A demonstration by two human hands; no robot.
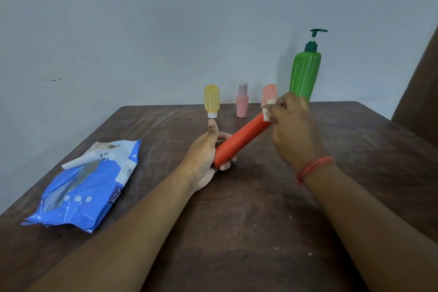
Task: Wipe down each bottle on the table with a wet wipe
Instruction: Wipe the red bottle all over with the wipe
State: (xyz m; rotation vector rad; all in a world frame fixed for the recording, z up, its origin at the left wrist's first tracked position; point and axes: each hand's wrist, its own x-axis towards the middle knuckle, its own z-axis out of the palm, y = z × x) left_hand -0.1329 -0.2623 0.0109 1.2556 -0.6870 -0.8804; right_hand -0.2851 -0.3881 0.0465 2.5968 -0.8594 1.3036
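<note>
One smooth orange-red bottle [240,141], cylindrical, tilted.

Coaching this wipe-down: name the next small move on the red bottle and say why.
Probably draw the wet wipe down the red bottle toward the left hand: the right hand pinches it at the far end, leaving the body below bare.

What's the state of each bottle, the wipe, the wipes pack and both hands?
Orange bottle: lifted, tilted, held at both ends.
Wet wipe: bunched against the orange bottle's far end.
Left hand: grips the bottle's near end.
Right hand: holds the wipe.
Yellow bottle: standing cap-down.
Pink bottle: upright.
Peach bottle: standing, partly hidden.
Green pump bottle: upright.
Wipes pack: lying flat, flap open.
</note>
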